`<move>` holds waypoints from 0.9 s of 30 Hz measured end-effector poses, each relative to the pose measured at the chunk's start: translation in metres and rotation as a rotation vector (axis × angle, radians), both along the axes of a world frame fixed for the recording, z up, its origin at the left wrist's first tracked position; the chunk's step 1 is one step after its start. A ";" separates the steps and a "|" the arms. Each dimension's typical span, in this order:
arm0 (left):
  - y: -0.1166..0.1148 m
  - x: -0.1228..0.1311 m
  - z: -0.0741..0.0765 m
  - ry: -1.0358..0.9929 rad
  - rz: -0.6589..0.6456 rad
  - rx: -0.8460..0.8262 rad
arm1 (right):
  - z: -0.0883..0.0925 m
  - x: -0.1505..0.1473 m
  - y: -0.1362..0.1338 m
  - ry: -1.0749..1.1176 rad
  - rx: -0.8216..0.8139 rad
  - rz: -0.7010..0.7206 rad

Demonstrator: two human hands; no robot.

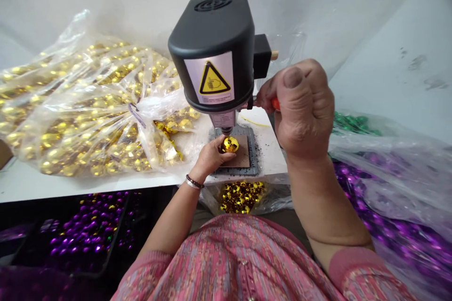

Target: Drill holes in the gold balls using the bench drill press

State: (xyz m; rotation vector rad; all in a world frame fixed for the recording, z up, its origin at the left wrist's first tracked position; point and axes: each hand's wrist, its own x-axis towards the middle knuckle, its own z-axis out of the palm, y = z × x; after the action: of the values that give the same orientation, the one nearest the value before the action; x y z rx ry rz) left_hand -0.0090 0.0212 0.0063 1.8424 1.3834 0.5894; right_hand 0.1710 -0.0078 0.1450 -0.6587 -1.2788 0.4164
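Note:
A shiny gold ball (231,145) sits on a brown board (240,156) under the head of a black press machine (212,33). My left hand (213,155) has its thumb and fingers closed round the ball, holding it from the left. A dark bracelet circles that wrist. My right hand (300,108) is raised beside the machine, its fingers wrapped round a lever handle; a bit of the handle's red end (275,103) shows between them. The rest of the handle is hidden in the fist.
A clear plastic bag of gold balls (88,117) fills the table (141,187) at left. Below the table edge, an open bag holds gold pieces (243,196). Purple balls (88,225) lie low at left. Purple and green pieces in plastic (395,197) lie at right.

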 end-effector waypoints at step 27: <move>-0.002 -0.001 -0.010 -0.161 -0.027 -0.033 | -0.073 0.006 -0.005 -0.161 0.348 -0.009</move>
State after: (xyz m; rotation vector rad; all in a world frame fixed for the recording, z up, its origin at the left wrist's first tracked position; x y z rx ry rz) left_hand -0.0095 0.0192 -0.0040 1.7445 1.2530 0.6817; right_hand 0.1768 -0.0133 0.0718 -0.4079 -1.4573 0.1284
